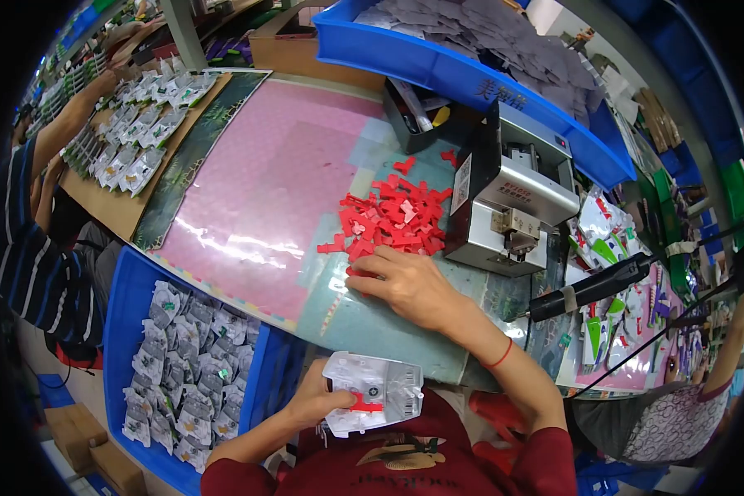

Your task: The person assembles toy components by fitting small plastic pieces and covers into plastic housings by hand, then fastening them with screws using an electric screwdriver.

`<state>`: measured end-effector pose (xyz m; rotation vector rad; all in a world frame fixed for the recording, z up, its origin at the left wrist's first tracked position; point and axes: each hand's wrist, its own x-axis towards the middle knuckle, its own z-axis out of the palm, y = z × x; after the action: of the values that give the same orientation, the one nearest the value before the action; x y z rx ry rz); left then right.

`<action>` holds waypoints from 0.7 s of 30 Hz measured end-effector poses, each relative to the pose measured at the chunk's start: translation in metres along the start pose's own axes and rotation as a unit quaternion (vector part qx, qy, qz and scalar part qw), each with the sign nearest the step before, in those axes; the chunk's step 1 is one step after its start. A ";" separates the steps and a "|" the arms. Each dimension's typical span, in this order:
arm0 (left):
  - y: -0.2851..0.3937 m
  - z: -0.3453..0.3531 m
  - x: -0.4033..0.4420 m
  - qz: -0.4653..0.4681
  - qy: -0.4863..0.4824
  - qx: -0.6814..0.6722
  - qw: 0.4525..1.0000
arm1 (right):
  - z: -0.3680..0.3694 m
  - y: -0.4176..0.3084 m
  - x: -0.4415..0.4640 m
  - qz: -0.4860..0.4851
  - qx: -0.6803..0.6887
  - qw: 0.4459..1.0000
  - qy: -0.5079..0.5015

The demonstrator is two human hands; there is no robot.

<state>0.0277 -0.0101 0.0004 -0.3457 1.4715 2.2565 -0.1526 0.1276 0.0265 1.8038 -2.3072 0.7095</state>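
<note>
My left hand [312, 398] grips a silvery-grey translucent plastic housing [397, 388] in front of my body. Its thumb presses near a red strip [367, 403] on that housing. At the near edge of a heap of small red plastic pieces [397, 215] on the table, my right hand [409, 285] has its fingers curled down. A bit of red shows at its fingertips, and the thumb is mostly hidden beneath the hand.
A grey metal machine [512, 198] stands right of the heap. Behind are a black box [409, 136] and a blue bin [372, 45] of grey sheets. Lower left, a blue crate [120, 318] holds many housings. Co-workers sit at both sides; one's arm [66, 124] reaches over more housings.
</note>
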 end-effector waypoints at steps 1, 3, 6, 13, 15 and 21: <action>0.000 0.000 0.000 -0.003 -0.001 0.000 1.000 | -0.001 0.000 -0.003 0.008 -0.018 1.000 -0.013; 0.000 0.000 -0.001 0.002 0.007 -0.001 1.000 | -0.009 0.002 -0.018 0.023 -0.057 0.997 -0.042; -0.003 0.002 0.001 0.005 0.007 -0.019 1.000 | -0.024 -0.007 -0.041 0.052 -0.069 0.995 -0.049; 0.001 0.011 0.006 -0.002 -0.012 -0.014 1.000 | -0.036 -0.011 -0.083 0.148 -0.038 0.988 -0.014; 0.002 0.013 0.007 0.001 -0.014 -0.009 1.000 | -0.036 -0.009 -0.087 0.164 -0.035 0.986 -0.007; 0.010 0.020 0.013 0.004 -0.013 0.020 1.000 | -0.040 -0.002 -0.091 0.194 -0.036 0.980 0.036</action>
<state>0.0115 0.0075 0.0111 -0.2993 1.5039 2.2263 -0.1328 0.2247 0.0276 1.2849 -2.6263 0.7131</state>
